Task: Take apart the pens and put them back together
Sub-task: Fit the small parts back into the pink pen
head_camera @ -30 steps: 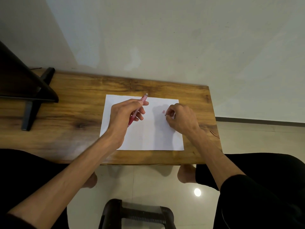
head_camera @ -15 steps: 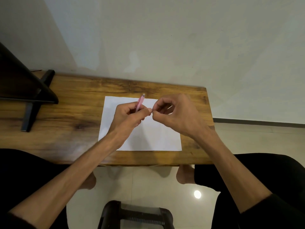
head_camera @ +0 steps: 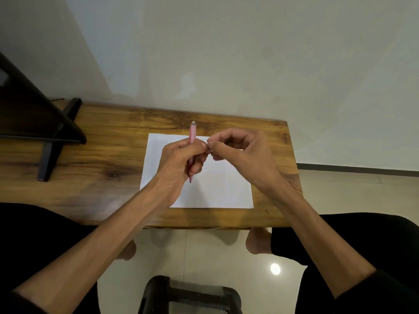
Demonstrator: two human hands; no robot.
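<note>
The left hand (head_camera: 179, 163) is clenched around a pink pen (head_camera: 192, 141) just above the middle of the frame, holding it nearly upright with its pale cap end toward the top and its dark tip pointing down. The right hand (head_camera: 243, 155), just right of it, has thumb and forefinger pinched together beside the left fingertips; whether something small sits in that pinch cannot be told. Both hands are above a white sheet of paper (head_camera: 217, 189) lying on a wooden table (head_camera: 102, 168). A black stand (head_camera: 45, 132) sits at the left of the frame
</note>
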